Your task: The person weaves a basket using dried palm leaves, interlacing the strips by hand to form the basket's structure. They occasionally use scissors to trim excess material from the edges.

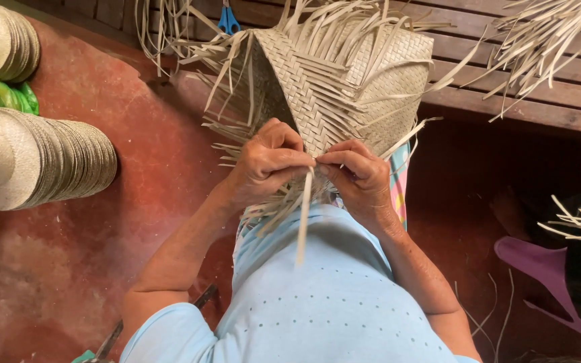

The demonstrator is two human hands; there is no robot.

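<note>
Fingers of both hands pinch loose strips at the woven mat's (pixel 331 81) edge, fingertips hidden underneath

A: We get soft, even daylight, no glare; woven piece (pixel 344 74) looks sharp w/ mild shade in its fold.

B: We lose detail bottom right, dim there; stacked hats (pixel 42 158) stretch a bit at the edge.
</note>
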